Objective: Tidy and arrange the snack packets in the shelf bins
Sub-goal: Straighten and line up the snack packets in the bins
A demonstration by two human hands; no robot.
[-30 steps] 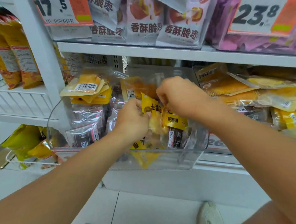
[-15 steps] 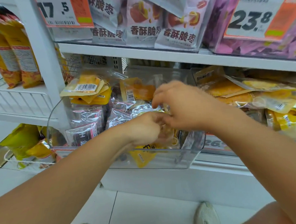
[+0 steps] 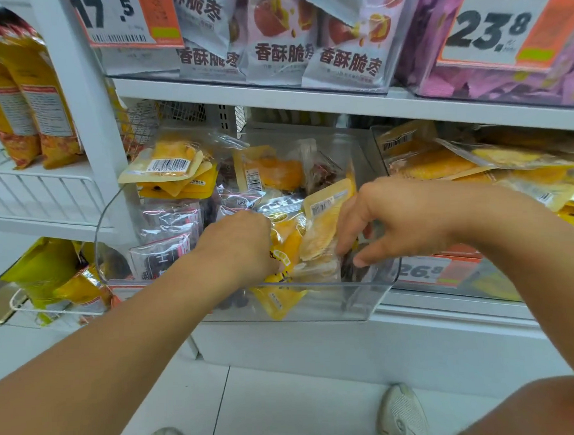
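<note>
A clear plastic bin (image 3: 366, 299) on the lower shelf holds several yellow and dark snack packets. My left hand (image 3: 237, 245) reaches into its front, fingers curled down round a yellow packet (image 3: 285, 250). My right hand (image 3: 389, 222) hovers at the bin's right side, fingers spread and bent, fingertips touching a pale yellow packet (image 3: 325, 222) that leans upright. A stack of yellow packets (image 3: 173, 171) lies at the bin's back left, with dark packets (image 3: 171, 230) below.
A second bin (image 3: 476, 174) of yellow packets stands to the right. The shelf above carries grey-white bags (image 3: 276, 38) and purple bags (image 3: 437, 69) behind price tags. Orange bags (image 3: 24, 108) stand on a wire rack at left. My shoes (image 3: 402, 414) rest on the white floor.
Both hands went lower into the bin with the yellow packets. My right hand has moved to the right and spread its fingers; my left stays buried among the packets.
</note>
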